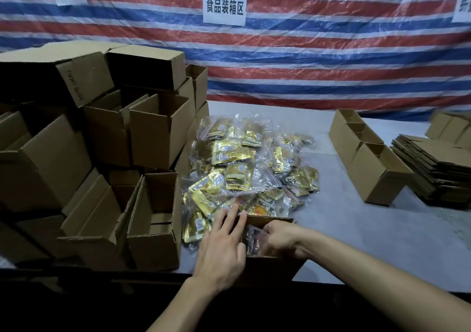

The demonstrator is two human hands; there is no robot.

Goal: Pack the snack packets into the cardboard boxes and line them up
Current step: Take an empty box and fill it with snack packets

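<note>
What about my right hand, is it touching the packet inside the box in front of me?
Touching. The head view shows the right hand with fingers curled onto the clear packet inside the box.

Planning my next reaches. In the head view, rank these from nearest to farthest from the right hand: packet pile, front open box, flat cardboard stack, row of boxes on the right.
1. Front open box: the right hand is inside it, gripping a clear packet.
2. Packet pile, just behind the box.
3. Row of boxes, to the right.
4. Flat cardboard stack, far right.
</note>
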